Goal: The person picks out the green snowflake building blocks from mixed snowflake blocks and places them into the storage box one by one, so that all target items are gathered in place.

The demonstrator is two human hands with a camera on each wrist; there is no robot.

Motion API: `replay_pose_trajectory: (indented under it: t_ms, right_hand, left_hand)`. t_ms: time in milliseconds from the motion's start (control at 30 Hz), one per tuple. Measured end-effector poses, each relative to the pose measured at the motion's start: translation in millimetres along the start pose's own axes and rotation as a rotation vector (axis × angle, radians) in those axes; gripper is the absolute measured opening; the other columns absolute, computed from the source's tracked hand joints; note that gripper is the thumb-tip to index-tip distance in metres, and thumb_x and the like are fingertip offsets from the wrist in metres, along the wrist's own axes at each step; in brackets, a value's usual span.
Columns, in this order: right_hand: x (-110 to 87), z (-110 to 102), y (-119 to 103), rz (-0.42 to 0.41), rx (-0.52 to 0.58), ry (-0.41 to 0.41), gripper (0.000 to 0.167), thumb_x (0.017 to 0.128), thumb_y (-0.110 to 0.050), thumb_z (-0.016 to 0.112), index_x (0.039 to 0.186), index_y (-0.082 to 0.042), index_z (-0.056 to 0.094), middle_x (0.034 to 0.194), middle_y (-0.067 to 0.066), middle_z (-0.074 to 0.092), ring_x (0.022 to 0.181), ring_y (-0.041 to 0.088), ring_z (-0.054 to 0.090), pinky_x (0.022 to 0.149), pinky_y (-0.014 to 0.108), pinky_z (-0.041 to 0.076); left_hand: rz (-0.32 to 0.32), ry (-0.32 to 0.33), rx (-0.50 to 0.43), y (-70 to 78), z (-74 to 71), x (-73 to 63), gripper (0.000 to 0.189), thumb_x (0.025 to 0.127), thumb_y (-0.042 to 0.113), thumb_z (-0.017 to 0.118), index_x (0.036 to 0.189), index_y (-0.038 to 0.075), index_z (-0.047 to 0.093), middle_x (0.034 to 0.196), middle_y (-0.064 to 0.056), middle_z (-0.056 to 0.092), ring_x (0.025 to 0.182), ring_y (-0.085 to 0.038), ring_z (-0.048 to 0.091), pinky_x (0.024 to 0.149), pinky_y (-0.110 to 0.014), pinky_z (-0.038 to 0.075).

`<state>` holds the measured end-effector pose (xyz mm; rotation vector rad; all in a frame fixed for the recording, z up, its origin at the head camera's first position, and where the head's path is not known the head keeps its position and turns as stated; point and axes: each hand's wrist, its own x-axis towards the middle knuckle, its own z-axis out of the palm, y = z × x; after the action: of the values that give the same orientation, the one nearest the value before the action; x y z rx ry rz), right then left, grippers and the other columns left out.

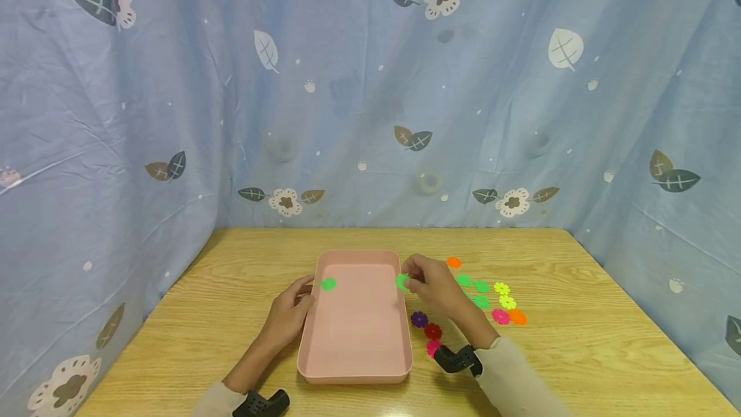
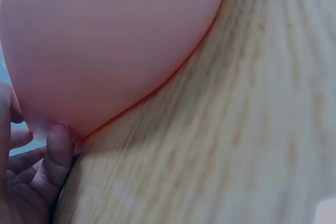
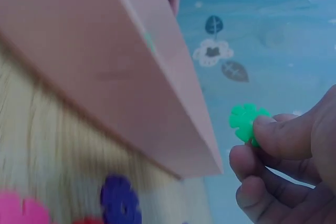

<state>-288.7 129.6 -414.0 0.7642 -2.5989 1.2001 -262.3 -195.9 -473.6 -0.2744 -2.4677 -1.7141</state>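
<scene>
A pink rectangular tray [image 1: 359,365] stands on the wooden table. My left hand [image 1: 287,314] holds its left wall; in the left wrist view the thumb [image 2: 60,148] rests against the outer side and the other fingers curl near the rim. Over the tray's right rim, my right hand [image 1: 431,282] pinches a green flower-shaped plastic disc [image 3: 245,121] between thumb and forefinger. Another green disc [image 1: 328,284] lies inside the tray toward its far left.
Right of the tray lie several loose discs: green [image 1: 481,286], yellow [image 1: 502,288], orange [image 1: 454,262], pink [image 1: 500,316], purple [image 1: 419,319] and dark red [image 1: 433,331]. A blue patterned curtain [image 1: 347,95] hangs behind the table [image 1: 260,250] and at its sides.
</scene>
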Motion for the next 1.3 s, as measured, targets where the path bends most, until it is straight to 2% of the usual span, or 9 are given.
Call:
replay_pose_trajectory:
  t_ms: [200, 500, 700, 867, 1000, 1067, 1133, 1233, 1300]
  right_hand:
    - [9.3, 11, -12, 0.018, 0.103, -0.001, 0.012, 0.094, 0.004, 0.066, 0.102, -0.005, 0.065, 0.085, 0.003, 0.066, 0.07, 0.018, 0.065, 0.065, 0.025, 0.055]
    - [27.5, 34, -25, 0.025, 0.155, -0.01, 0.012, 0.094, 0.004, 0.064, 0.103, -0.004, 0.066, 0.08, 0.006, 0.066, 0.072, 0.036, 0.066, 0.055, 0.025, 0.053]
    - [42.8, 49, -29, 0.02, 0.147, -0.077, 0.011, 0.095, 0.004, 0.063, 0.104, -0.001, 0.066, 0.081, 0.007, 0.066, 0.072, 0.035, 0.069, 0.054, 0.025, 0.054]
    - [55.5, 57, -32, 0.062, 0.117, -0.129, 0.01, 0.095, 0.003, 0.064, 0.103, -0.003, 0.066, 0.082, 0.005, 0.065, 0.073, 0.031, 0.07, 0.055, 0.026, 0.055]
    - [65.1, 62, -34, 0.096, 0.062, -0.154, 0.01, 0.095, 0.0, 0.065, 0.103, -0.004, 0.068, 0.082, 0.004, 0.067, 0.07, 0.025, 0.071, 0.06, 0.028, 0.057]
    - [69.7, 65, -34, 0.105, 0.019, -0.152, 0.009, 0.094, -0.003, 0.067, 0.102, -0.006, 0.07, 0.08, 0.001, 0.068, 0.066, 0.02, 0.071, 0.066, 0.027, 0.056]
    - [73.7, 68, -33, 0.12, 0.013, -0.15, 0.008, 0.093, -0.005, 0.068, 0.1, -0.007, 0.071, 0.075, -0.001, 0.069, 0.062, 0.018, 0.071, 0.067, 0.029, 0.057]
    - [77.9, 76, -28, 0.15, 0.114, -0.168, 0.009, 0.092, 0.001, 0.066, 0.099, -0.002, 0.071, 0.072, 0.002, 0.068, 0.061, 0.022, 0.071, 0.064, 0.029, 0.058]
    - [79.1, 82, -24, 0.162, 0.195, -0.182, 0.011, 0.091, 0.007, 0.063, 0.099, 0.002, 0.069, 0.072, 0.007, 0.067, 0.061, 0.024, 0.07, 0.056, 0.031, 0.058]
  left_hand:
    - [-0.004, -0.004, 0.0, 0.7, 1.2, 1.0, 0.047, 0.103, 0.015, 0.052, 0.149, 0.007, 0.049, 0.132, -0.018, 0.062, 0.111, -0.033, 0.067, 0.085, -0.043, 0.06]
    - [0.002, 0.0, 0.0, 0.5, -0.7, 0.1, 0.047, 0.103, 0.015, 0.052, 0.149, 0.007, 0.048, 0.132, -0.018, 0.062, 0.114, -0.035, 0.066, 0.089, -0.044, 0.059]
    - [0.0, 0.003, 0.015, 1.1, -0.5, 0.8, 0.046, 0.103, 0.013, 0.051, 0.149, 0.006, 0.048, 0.13, -0.018, 0.063, 0.109, -0.032, 0.068, 0.085, -0.041, 0.06]
    - [-0.005, 0.01, 0.025, 1.9, 0.1, 1.0, 0.046, 0.103, 0.011, 0.05, 0.149, 0.005, 0.049, 0.129, -0.018, 0.063, 0.11, -0.032, 0.068, 0.084, -0.039, 0.06]
    - [-0.007, 0.016, 0.031, 2.0, 0.4, 1.4, 0.046, 0.103, 0.011, 0.05, 0.148, 0.006, 0.049, 0.129, -0.018, 0.064, 0.11, -0.032, 0.067, 0.084, -0.039, 0.06]
    - [-0.007, 0.019, 0.036, 1.5, 0.4, 1.4, 0.046, 0.103, 0.011, 0.05, 0.148, 0.006, 0.049, 0.129, -0.018, 0.064, 0.111, -0.032, 0.067, 0.085, -0.04, 0.06]
    - [-0.005, 0.022, 0.041, 1.0, 0.5, 1.6, 0.045, 0.103, 0.012, 0.05, 0.148, 0.007, 0.05, 0.129, -0.017, 0.064, 0.111, -0.032, 0.067, 0.086, -0.04, 0.06]
    - [-0.003, 0.02, 0.042, 0.1, 0.6, 1.7, 0.046, 0.103, 0.012, 0.05, 0.148, 0.007, 0.049, 0.129, -0.017, 0.064, 0.11, -0.031, 0.067, 0.086, -0.041, 0.059]
    - [-0.004, 0.015, 0.037, -0.5, 0.7, 1.4, 0.046, 0.103, 0.013, 0.05, 0.149, 0.006, 0.049, 0.13, -0.018, 0.063, 0.111, -0.032, 0.067, 0.086, -0.041, 0.06]
